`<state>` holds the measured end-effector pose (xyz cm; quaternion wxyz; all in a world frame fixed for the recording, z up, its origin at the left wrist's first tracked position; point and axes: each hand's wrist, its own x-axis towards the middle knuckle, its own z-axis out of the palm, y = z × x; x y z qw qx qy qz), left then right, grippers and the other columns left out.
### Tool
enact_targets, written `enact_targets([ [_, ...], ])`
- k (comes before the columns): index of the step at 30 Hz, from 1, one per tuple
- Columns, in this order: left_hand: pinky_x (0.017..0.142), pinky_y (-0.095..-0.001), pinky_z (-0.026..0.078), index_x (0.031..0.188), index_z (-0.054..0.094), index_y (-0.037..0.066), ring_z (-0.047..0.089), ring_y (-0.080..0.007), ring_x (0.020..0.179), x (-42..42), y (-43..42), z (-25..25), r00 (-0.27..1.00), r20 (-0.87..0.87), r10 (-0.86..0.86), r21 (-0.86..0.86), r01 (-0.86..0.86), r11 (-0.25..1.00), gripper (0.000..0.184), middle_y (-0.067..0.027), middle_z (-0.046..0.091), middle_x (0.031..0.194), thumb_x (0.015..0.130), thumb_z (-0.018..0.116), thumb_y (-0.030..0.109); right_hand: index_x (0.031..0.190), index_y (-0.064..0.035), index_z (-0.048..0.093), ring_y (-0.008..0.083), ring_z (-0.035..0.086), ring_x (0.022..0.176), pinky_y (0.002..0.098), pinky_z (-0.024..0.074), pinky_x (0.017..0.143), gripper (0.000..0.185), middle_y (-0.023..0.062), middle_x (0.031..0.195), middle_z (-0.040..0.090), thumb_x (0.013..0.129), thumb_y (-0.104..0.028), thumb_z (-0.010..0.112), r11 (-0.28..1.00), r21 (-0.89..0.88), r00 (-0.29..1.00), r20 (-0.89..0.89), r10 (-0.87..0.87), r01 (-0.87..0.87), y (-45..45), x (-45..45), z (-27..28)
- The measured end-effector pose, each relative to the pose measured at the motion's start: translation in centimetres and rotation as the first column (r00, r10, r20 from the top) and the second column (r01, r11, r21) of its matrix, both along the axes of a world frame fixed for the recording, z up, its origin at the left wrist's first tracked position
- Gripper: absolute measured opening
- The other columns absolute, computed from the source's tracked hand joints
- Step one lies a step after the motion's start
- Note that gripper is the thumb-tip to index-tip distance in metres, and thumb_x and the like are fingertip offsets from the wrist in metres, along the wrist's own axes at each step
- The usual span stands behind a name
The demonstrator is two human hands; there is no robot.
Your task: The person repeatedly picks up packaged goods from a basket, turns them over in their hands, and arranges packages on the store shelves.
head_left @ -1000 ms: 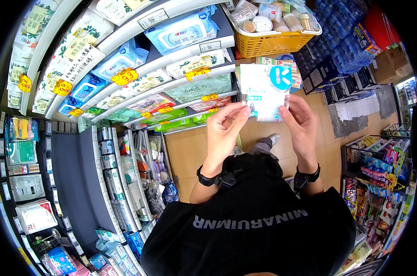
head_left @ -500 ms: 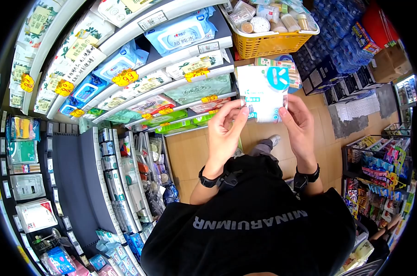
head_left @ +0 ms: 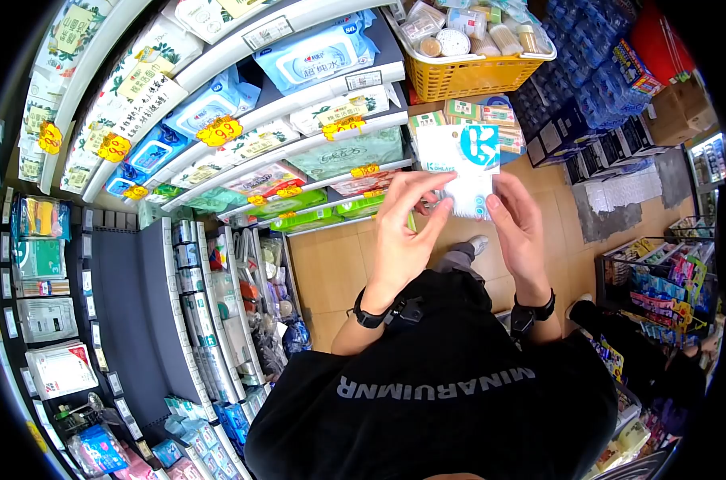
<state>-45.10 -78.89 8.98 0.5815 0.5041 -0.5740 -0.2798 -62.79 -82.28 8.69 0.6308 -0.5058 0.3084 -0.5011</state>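
Observation:
A white packet (head_left: 468, 188) with a teal K logo is held up in front of me in the head view. My right hand (head_left: 521, 228) grips its right edge, thumb on the front and fingers behind. Across the packet's lower left front lies my left hand (head_left: 407, 224), its thumb and index finger apart. Whether those fingertips press on the packet or hover just over it, I cannot tell. Black bands (head_left: 369, 318) circle both wrists.
A yellow basket (head_left: 467, 78) of small goods stands beyond the packet, with stacked packs (head_left: 467, 112) below it. Shelves of wipes (head_left: 319, 60) curve along the left. Water bottles (head_left: 591, 52) are piled at the right. Another person's dark-clothed leg (head_left: 619, 328) shows at the lower right.
My left hand has let go of the packet's left edge and shifted rightward over its front. The packet has dropped slightly and tilted. Another person's leg and shoe have come into view at right.

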Motion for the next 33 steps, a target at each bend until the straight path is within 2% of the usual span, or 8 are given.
enact_targets([
  [4, 0.072, -0.0253, 0.048, 0.124, 0.068, 0.01, 0.059, -0.014, 0.09, -0.5, 0.4, 0.6, 0.997, -0.043, -0.058, 0.048, 0.06, 0.997, 0.039, -0.0066, 0.061, 0.109, 0.087, 0.072, 0.0, 0.135, 0.0032, 0.05, 0.0156, 0.054, 0.118, 0.0306, 0.0458, 0.098, 0.038, 0.0094, 0.129, 0.058, 0.101, -0.01, 0.059, 0.999, 0.021, 0.999, -0.018, 0.032, -0.031, 0.3, -0.1, 0.4],
  [9, 0.089, -0.0299, 0.051, 0.132, 0.061, 0.005, 0.062, -0.0177, 0.108, -0.9, 0.3, 0.4, 0.973, -0.199, -0.118, 0.122, 0.144, 0.982, 0.039, -0.0076, 0.058, 0.12, 0.094, 0.068, 0.007, 0.14, 0.0022, 0.049, 0.015, 0.056, 0.113, 0.0302, 0.0466, 0.097, 0.045, 0.0089, 0.131, 0.055, 0.099, -0.009, 0.061, 0.994, -0.059, 0.989, -0.123, 0.083, -0.091, 0.2, -0.4, 0.5],
  [12, 0.087, -0.0305, 0.054, 0.13, 0.058, 0.003, 0.064, -0.0196, 0.111, -1.3, 0.1, -0.2, 0.917, -0.378, -0.129, 0.124, 0.188, 0.974, 0.039, -0.0099, 0.059, 0.12, 0.093, 0.069, 0.007, 0.142, -0.0001, 0.05, 0.0151, 0.056, 0.108, 0.0293, 0.0474, 0.095, 0.046, 0.0086, 0.135, 0.053, 0.097, -0.008, 0.061, 0.986, -0.136, 0.974, -0.218, 0.062, -0.094, 0.3, -0.3, 1.2],
  [19, 0.089, -0.0297, 0.053, 0.132, 0.052, -0.001, 0.064, -0.0172, 0.112, -1.3, 0.0, -0.4, 0.86, -0.487, -0.15, 0.136, 0.245, 0.96, 0.041, -0.0099, 0.058, 0.127, 0.095, 0.067, 0.005, 0.14, -0.0062, 0.056, 0.0152, 0.057, 0.105, 0.0287, 0.0476, 0.089, 0.046, 0.0094, 0.136, 0.052, 0.095, -0.009, 0.063, 0.972, -0.223, 0.926, -0.377, -0.012, -0.078, 0.6, -0.1, 2.1],
  [24, 0.082, -0.0239, 0.05, 0.128, 0.056, -0.001, 0.062, -0.01, 0.103, -0.7, -0.1, -1.1, 0.796, -0.597, -0.098, 0.17, 0.245, 0.954, 0.031, -0.0067, 0.064, 0.118, 0.1, 0.062, 0.01, 0.132, -0.0048, 0.06, 0.0148, 0.057, 0.102, 0.0285, 0.0446, 0.085, 0.039, 0.0079, 0.125, 0.061, 0.094, -0.011, 0.064, 0.908, -0.418, 0.857, -0.457, -0.24, 0.031, -0.4, -1.1, 1.1],
  [28, 0.073, -0.0195, 0.047, 0.125, 0.058, -0.001, 0.061, -0.0045, 0.092, -0.5, -0.4, -2.0, 0.703, -0.709, -0.058, 0.187, 0.266, 0.946, 0.028, -0.0031, 0.068, 0.108, 0.103, 0.058, 0.016, 0.13, 0.0019, 0.054, 0.0138, 0.058, 0.099, 0.028, 0.0448, 0.086, 0.037, 0.0075, 0.122, 0.061, 0.096, -0.011, 0.063, 0.955, -0.235, 0.934, -0.262, -0.244, 0.184, -0.9, -1.0, 0.0],
  [30, 0.092, -0.0279, 0.052, 0.129, 0.058, 0.0, 0.063, -0.011, 0.109, -0.4, -0.3, -1.9, 0.6, -0.795, -0.093, 0.155, 0.348, 0.925, 0.03, -0.0064, 0.066, 0.121, 0.103, 0.056, 0.016, 0.13, 0.0021, 0.053, 0.0134, 0.058, 0.099, 0.028, 0.0454, 0.086, 0.037, 0.0081, 0.121, 0.062, 0.098, -0.011, 0.062, 0.976, -0.151, 0.958, -0.217, -0.188, 0.158, -0.8, -1.0, 0.4],
  [33, 0.093, -0.0288, 0.052, 0.128, 0.058, -0.001, 0.064, -0.0129, 0.109, -0.5, -0.3, -1.7, 0.605, -0.793, -0.079, 0.168, 0.341, 0.925, 0.03, -0.0076, 0.067, 0.12, 0.103, 0.056, 0.015, 0.13, 0.0024, 0.052, 0.0123, 0.059, 0.099, 0.0276, 0.0474, 0.085, 0.035, 0.0086, 0.119, 0.063, 0.1, -0.011, 0.061, 0.994, -0.061, 0.985, -0.142, -0.096, 0.088, -0.7, -1.1, 0.4],
])
